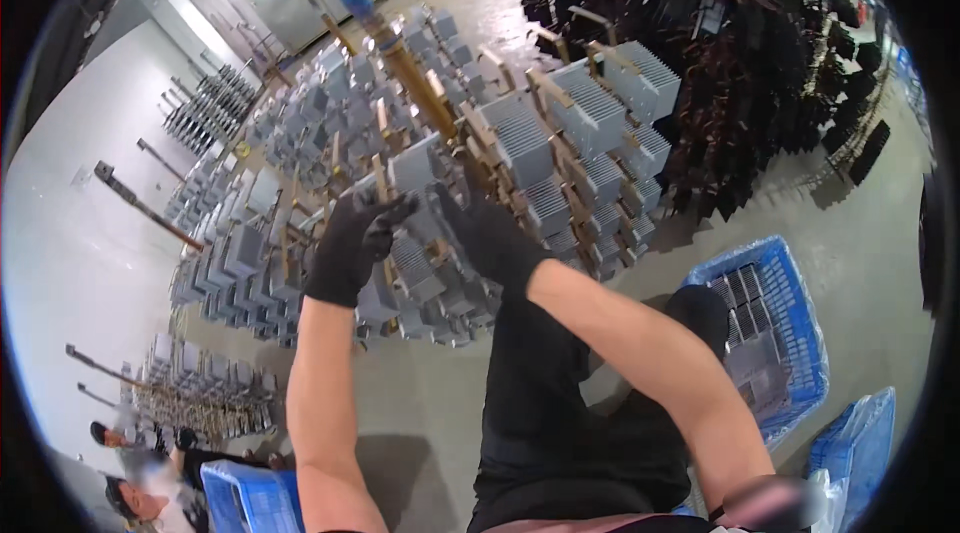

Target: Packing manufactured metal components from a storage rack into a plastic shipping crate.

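Both my hands wear black gloves and reach into a hanging rack of grey finned metal parts. My left hand (350, 245) has its fingers curled at the left side of a grey metal part (412, 167); whatever they hold is hidden. Facing it from the right, my right hand (488, 233) has its fingers stretched and apart, close to the same part. A brass-coloured rack bar (412, 78) rises beyond my hands. Below them hang more finned parts (415, 268), and further finned blocks (518, 138) are fixed along the rack on the right.
A blue crate (800, 328) lined with plastic holds finned parts beside my right leg; another blue crate (855, 453) stands nearer. Dark racked parts (750, 83) fill the far right. Two people (150, 488) are at the lower left by a blue crate (250, 493).
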Motion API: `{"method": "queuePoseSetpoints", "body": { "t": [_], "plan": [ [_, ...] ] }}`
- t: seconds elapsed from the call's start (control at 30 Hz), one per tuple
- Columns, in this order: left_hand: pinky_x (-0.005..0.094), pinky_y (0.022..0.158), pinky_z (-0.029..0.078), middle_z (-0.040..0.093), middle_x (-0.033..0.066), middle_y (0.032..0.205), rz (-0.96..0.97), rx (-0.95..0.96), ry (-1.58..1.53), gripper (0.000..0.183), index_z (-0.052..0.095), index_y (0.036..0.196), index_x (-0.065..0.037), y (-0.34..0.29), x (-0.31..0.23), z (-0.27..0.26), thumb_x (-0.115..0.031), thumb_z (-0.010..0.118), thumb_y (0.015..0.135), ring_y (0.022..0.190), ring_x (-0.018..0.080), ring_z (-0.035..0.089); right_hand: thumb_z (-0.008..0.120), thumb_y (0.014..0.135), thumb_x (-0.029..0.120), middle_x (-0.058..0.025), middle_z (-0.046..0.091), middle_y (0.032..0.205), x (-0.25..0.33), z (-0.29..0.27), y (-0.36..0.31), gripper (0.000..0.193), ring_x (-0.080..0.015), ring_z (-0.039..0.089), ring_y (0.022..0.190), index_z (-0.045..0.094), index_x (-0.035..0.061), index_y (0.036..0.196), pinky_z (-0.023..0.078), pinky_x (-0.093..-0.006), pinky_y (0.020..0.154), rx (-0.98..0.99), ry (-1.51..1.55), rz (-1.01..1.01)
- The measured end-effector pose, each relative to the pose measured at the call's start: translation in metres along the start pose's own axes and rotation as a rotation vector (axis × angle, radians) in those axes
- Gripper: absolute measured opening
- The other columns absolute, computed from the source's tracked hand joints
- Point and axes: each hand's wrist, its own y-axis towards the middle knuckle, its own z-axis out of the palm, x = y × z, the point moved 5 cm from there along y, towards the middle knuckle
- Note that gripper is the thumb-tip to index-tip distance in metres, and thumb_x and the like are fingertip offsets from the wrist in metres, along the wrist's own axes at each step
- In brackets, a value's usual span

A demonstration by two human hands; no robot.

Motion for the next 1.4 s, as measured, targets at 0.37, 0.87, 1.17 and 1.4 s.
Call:
{"method": "queuePoseSetpoints", "body": {
  "t": [0.37, 0.87, 1.17, 1.4],
  "plan": [
    [0.0237, 0.051, 0.044, 0.057, 0.0016, 0.081, -0.066, 0.108, -0.07, 0.028, 0.055, 0.123, -0.001, -0.007, 0.022, -0.005, -0.01, 0.054, 0.096, 0.057, 0.0077, 0.054, 0.049, 0.096, 0.011, -0.0308, 0.051, 0.132, -0.001, -0.002, 0.006, 0.047, -0.0432, 0.059, 0.111, 0.044, -0.002, 0.14, 0.048, -0.0449, 0.096, 0.355, 0.14, 0.279],
    [0.0451, 0.103, 0.045, 0.049, 0.0205, 0.141, 0.198, 0.041, 0.166, 0.054, 0.038, 0.146, 0.0, -0.098, 0.051, 0.023, -0.012, 0.059, 0.097, 0.126, 0.0333, 0.05, 0.043, 0.099, 0.01, -0.0308, 0.036, 0.148, 0.022, -0.014, 0.0, 0.049, -0.0413, 0.037, 0.139, 0.036, -0.0001, 0.147, 0.041, -0.0452, 0.109, 0.511, -0.191, 0.032],
    [0.0421, 0.091, 0.05, 0.06, 0.0141, 0.125, 0.294, 0.015, 0.008, 0.047, 0.042, 0.142, -0.005, -0.111, 0.1, 0.069, -0.006, 0.055, 0.097, 0.108, 0.0265, 0.059, 0.045, 0.105, 0.036, -0.0267, 0.037, 0.151, 0.018, -0.104, -0.106, 0.061, -0.0381, 0.04, 0.137, 0.028, 0.0013, 0.153, 0.038, -0.0418, 0.109, 0.364, 0.201, -0.136],
    [0.0377, 0.088, 0.049, 0.061, 0.0136, 0.118, 0.311, 0.281, 0.343, 0.06, 0.051, 0.135, 0.0, -0.102, 0.123, 0.178, -0.03, 0.07, 0.087, 0.098, 0.0237, 0.061, 0.063, 0.096, 0.038, -0.025, 0.047, 0.144, 0.046, -0.225, -0.182, 0.074, -0.0373, 0.055, 0.121, 0.03, 0.0019, 0.153, 0.044, -0.042, 0.102, 0.186, -0.035, 0.159]
  ]
}}
